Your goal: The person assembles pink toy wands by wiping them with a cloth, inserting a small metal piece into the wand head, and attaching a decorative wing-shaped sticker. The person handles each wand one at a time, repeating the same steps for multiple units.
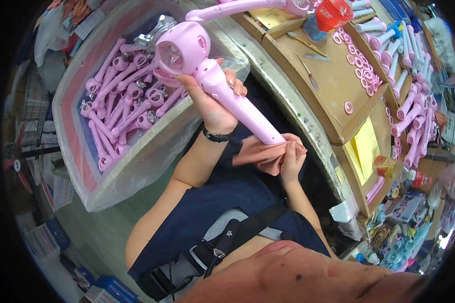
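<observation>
Head view: left hand (pixel 212 103) is clamped around the upper handle of a pink handheld fan body (pixel 207 65), just under its round head, holding it tilted with the head up and away. Right hand (pixel 291 156) is closed on a pinkish cloth (pixel 260 156), pinching it against the lower end of the handle. Looks like a wipe-down: best done by keeping the left grip firm near the head so the handle doesn't swing, wrapping the cloth fully round the shaft, and turning the body so every side gets rubbed. The fan body is smooth, glossy moulded plastic, with a round hollow head and a long tapering handle. The cloth is soft, crumpled and matte. Beyond the left hand, a plastic-lined bin (pixel 111 171) holds a heap of the same pink bodies, some with metal parts showing. Beyond the right hand, a cardboard-covered surface (pixel 328 86) carries flat pink rings (pixel 361 63) and a screwdriver (pixel 308 73), with more pink handles (pixel 412 116) stacked further off. A black wristband (pixel 217 135) sits on the left wrist.
</observation>
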Available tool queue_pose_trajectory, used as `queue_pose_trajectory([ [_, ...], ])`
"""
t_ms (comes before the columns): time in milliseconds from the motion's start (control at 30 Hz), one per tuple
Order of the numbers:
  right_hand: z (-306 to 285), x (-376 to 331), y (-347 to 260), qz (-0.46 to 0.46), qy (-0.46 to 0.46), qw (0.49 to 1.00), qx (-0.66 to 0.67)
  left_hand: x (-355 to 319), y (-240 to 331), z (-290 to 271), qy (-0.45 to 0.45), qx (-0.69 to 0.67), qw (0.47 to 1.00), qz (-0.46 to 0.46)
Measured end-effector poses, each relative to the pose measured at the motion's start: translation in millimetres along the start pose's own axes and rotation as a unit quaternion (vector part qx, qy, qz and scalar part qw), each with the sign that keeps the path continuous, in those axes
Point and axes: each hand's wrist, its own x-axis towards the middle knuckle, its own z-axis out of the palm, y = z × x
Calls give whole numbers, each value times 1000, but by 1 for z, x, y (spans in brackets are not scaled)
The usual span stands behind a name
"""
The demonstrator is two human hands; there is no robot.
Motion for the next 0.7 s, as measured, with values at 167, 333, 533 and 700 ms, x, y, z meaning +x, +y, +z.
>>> queue_pose_trajectory([
  [167, -9, -5, -1, 548, -32, 786, 285, 15, 10, -12, -100, -35, 992, -66],
  [333, -31, 1, -19, 440, -135, 867, 192, 34, 26, -23, -221, -132, 952, -166],
  [533, -66, 9, -44, 236, 65, 932, 267, 32, 25, -24, -200, -117, 949, -215],
  [700, -67, 9, -46, 117, 36, 975, 187, 34, 18, -20, -223, -143, 935, -237],
])
